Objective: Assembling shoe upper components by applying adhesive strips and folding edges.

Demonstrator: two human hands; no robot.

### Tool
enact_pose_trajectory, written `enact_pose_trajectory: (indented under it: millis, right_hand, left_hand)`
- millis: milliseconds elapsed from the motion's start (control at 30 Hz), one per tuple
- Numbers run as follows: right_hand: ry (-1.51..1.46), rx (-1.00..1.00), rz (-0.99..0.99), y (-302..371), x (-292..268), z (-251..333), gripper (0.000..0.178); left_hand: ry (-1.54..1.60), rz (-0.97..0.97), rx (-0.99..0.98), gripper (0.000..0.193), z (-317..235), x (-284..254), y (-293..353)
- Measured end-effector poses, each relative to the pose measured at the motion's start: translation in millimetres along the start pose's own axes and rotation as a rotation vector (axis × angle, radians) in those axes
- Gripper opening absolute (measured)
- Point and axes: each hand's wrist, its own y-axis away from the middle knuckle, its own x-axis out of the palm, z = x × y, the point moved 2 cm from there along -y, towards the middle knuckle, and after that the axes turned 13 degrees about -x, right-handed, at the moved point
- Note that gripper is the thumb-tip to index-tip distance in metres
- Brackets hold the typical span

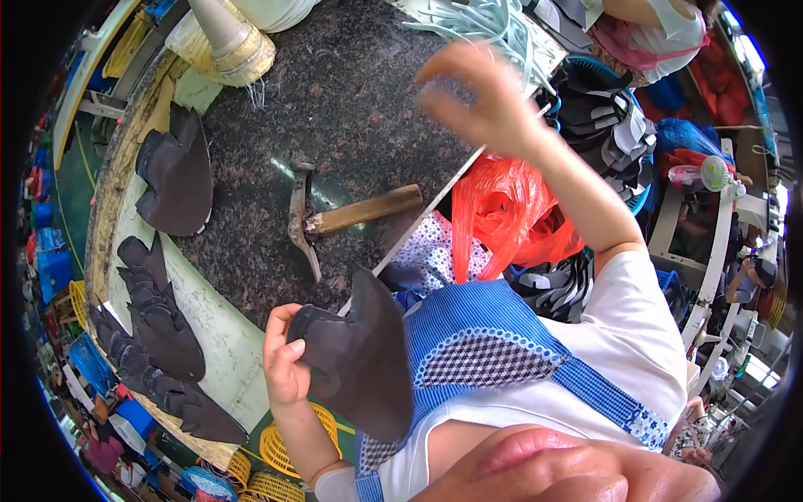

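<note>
My left hand (pixel 288 360) is closed on the edge of a dark shoe upper (pixel 368 368), which hangs in front of my blue checked apron (pixel 485 335). My right hand (pixel 477 96) is raised over the far right of the dark stone tabletop (pixel 251 251). Motion smears its curled fingers, and whether they hold anything is unclear. Just beyond it lies a bundle of pale blue-green strips (pixel 489 25). A hammer (pixel 364 209) with a wooden handle rests on the stone, its metal head to the left.
Along the table's left edge lie another dark upper (pixel 180 180) and overlapping stacks of dark pieces (pixel 159 326). A glue-crusted cone (pixel 222 33) stands at the far left. To the right are a red plastic bag (pixel 510 209) and a blue basket (pixel 644 159) of grey pieces.
</note>
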Motion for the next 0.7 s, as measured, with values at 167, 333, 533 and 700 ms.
enact_pose_trajectory:
  millis: [167, 333, 533, 700]
  right_hand:
    - [-0.023, -0.269, 0.295, 6, 94, 74, 0.045]
    - [-0.207, -0.011, 0.429, -12, 110, 74, 0.029]
    - [-0.708, 0.379, 0.094, -5, 61, 62, 0.020]
    - [-0.630, 0.550, 0.163, 29, 18, 69, 0.022]
  left_hand:
    - [-0.662, -0.130, 0.097, 0.024, -2, 35, 0]
    - [-0.716, -0.058, 0.050, 0.018, -6, 36, 5]
    - [-0.834, 0.024, 0.213, 0.019, -28, 40, -30]
    - [-1.402, 0.011, 0.564, 0.016, -62, 35, -75]
